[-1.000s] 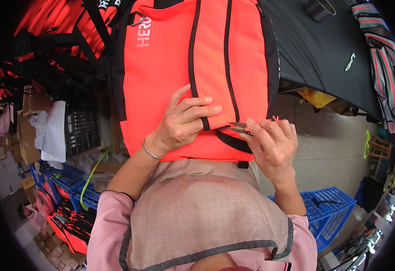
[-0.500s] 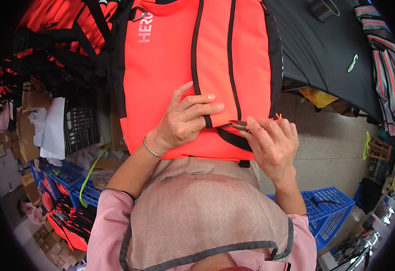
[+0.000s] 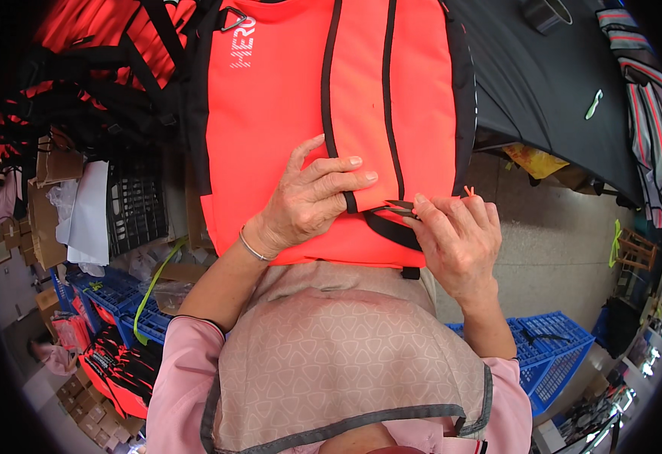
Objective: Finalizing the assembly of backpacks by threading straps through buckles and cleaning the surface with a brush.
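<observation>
A bright red-orange backpack (image 3: 270, 151) with black trim lies across my lap and the surface ahead. Over its front runs a padded shoulder strap (image 3: 357, 113) with black-bound edges. My left hand (image 3: 308, 193) grips the strap's lower end from the left, two fingers stretched over its top, the little finger spread away; its thumb is hidden. In my right hand (image 3: 459, 234) are small dark thread snips (image 3: 400, 209) with an orange end. Their slightly parted blades point left at the strap's lower edge, just above a black webbing loop (image 3: 395, 232).
At right, a black-covered table (image 3: 550, 98) holds a metal cup (image 3: 546, 15) and a small pale green tool (image 3: 593, 104). Blue plastic crates (image 3: 554, 348) stand on both sides of me. More red and black bags (image 3: 96, 68) are piled at the upper left, near cardboard boxes (image 3: 47, 219).
Almost nothing differs. The snips' blades look slightly more parted, and both hands keep their places on the strap.
</observation>
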The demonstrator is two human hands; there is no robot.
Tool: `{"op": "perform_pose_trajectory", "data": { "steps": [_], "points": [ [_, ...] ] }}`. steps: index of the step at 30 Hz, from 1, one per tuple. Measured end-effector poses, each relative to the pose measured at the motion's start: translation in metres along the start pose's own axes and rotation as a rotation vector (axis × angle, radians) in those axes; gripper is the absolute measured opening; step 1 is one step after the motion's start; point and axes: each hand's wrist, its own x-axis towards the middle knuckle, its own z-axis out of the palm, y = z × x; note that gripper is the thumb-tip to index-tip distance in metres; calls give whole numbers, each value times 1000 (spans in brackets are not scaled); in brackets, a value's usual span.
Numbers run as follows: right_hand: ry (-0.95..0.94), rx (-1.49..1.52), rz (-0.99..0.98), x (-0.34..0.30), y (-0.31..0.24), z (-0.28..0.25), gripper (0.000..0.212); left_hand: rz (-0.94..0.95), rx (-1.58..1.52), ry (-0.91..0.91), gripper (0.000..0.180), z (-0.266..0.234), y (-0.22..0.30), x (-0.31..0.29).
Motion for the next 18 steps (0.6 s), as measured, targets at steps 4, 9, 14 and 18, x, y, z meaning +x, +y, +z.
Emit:
{"op": "perform_pose_trajectory", "data": {
  "steps": [4,9,14,18],
  "points": [
    [-95,172,72,1,9,3,31,-1,-14,1,8,1,-3,-1],
    [-406,1322,691,1,-2,13,19,-116,-220,-101,26,12,-3,-3],
    [-12,945,718,15,7,-3,24,-177,-300,-30,14,10,-5,-4],
    [-26,492,363,10,12,-8,27,-199,-314,-7,14,13,-4,-2]
  ]
}}
